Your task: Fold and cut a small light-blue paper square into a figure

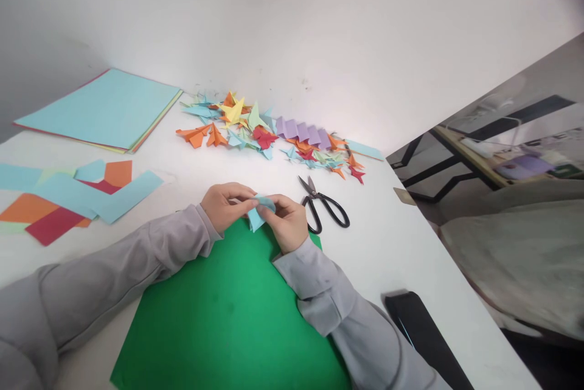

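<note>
Between my two hands is a small piece of folded light blue paper (258,218), held above the far edge of a green sheet (223,311). My left hand (228,204) pinches its left upper edge with thumb and fingers. On the other side my right hand (288,219) grips it, the thumb lying across the fold. Part of the paper is hidden behind my fingers. Black-handled scissors (313,195) lie just right of my right hand, their blades apart and pointing away.
Folded colored paper figures (232,111) are heaped along the wall, beside a pleated purple strip (303,132). Large colored sheets (104,104) are stacked at the back left. Cut paper pieces (73,195) lie at left. A black object (420,329) rests near the table's right edge.
</note>
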{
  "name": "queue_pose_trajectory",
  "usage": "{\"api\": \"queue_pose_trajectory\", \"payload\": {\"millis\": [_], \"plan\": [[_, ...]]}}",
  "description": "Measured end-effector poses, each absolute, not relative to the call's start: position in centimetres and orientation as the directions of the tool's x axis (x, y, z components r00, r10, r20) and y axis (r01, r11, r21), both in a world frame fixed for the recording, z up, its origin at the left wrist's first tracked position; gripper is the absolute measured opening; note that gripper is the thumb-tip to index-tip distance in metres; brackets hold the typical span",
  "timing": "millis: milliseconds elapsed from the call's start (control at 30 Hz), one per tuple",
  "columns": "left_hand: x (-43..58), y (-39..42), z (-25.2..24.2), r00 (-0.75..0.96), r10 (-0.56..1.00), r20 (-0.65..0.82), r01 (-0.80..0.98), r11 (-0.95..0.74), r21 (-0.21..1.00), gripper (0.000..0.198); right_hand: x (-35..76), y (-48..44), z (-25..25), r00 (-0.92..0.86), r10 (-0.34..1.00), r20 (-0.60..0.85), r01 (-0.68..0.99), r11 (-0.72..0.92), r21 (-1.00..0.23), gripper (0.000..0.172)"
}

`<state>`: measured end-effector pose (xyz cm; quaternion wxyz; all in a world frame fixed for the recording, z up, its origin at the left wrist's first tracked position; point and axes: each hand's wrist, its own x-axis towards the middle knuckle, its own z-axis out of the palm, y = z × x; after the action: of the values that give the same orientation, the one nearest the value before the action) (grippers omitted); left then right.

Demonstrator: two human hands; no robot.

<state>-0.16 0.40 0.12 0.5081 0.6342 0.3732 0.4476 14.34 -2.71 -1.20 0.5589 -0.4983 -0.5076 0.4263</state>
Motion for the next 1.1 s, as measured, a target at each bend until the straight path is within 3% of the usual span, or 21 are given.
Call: {"api": "queue_pose_trajectory", "payload": {"millis": [200,400,533,667,800,933,1100], "plan": [[-0.3,0.6,-0.1,0.332,0.837,0.436,0.088,-0.488,0.869,0.013,14.4,-2.6,-1.7,0.066,0.984,0.166,0.147,0.154,-0.977,0.009],[-0.3,-0.1,0.9,0.304,0.799,0.518,0.072,-0.562,0.824,0.011,14.3,-2.8,-1.5,0.030,0.986,0.164,0.189,0.155,-0.970,0.006],[-0.3,0.1,1.0,0.221,0.872,0.437,0.014,-0.450,0.893,0.014,14.4,-2.7,-1.3,0.067,0.990,0.126,0.144,0.116,-0.983,0.009],[-0.1,0.7,0.6,0.166,0.976,0.141,-0.154,-0.116,0.981,0.025,14.5,-2.4,-1.1,0.155,0.986,0.055,-0.014,0.058,-0.998,0.013],[0.2,1.0,0.2,0.272,0.958,-0.092,-0.323,0.181,0.929,0.032,14.6,-2.4,-0.9,0.186,0.981,-0.049,-0.147,-0.021,-0.989,0.017],[0.3,0.8,0.4,0.405,0.902,-0.149,-0.348,0.302,0.888,0.034,14.6,-2.5,-0.7,0.189,0.981,-0.044,-0.163,-0.013,-0.986,0.018],[0.2,0.7,0.4,0.401,0.907,-0.130,-0.314,0.270,0.910,0.034,14.6,-2.5,-0.8,0.183,0.983,-0.010,-0.134,0.015,-0.991,0.019]]}}
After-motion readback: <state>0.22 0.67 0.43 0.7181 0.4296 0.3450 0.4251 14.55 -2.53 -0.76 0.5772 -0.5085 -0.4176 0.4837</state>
